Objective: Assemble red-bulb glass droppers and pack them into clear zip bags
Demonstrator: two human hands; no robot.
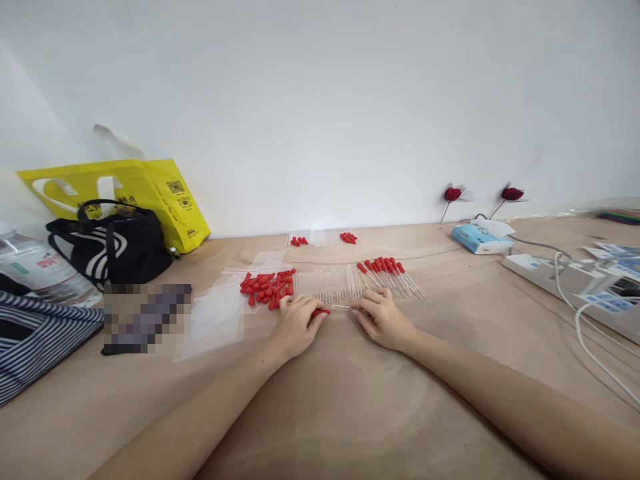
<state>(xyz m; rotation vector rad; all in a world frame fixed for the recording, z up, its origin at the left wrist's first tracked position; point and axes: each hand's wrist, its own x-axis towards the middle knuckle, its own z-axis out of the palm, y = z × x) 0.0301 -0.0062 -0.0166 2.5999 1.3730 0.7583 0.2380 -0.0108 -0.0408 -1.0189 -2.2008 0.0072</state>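
Between thumb and fingers, my left hand pinches a red rubber bulb, its open end pointing right. Facing it, my right hand grips a clear glass dropper tube whose end stops just short of the bulb. The two parts look apart. Just beyond my left hand lies a heap of loose red bulbs. A row of bare glass tubes spreads across the middle. To its right, several droppers with red bulbs fitted lie side by side.
Plastic sheets lie left of the bulbs. More bulbs and tubes sit near the wall. On the left are a yellow bag, a black bag and a pixelated object. Tissues and a power strip with cables stand right.
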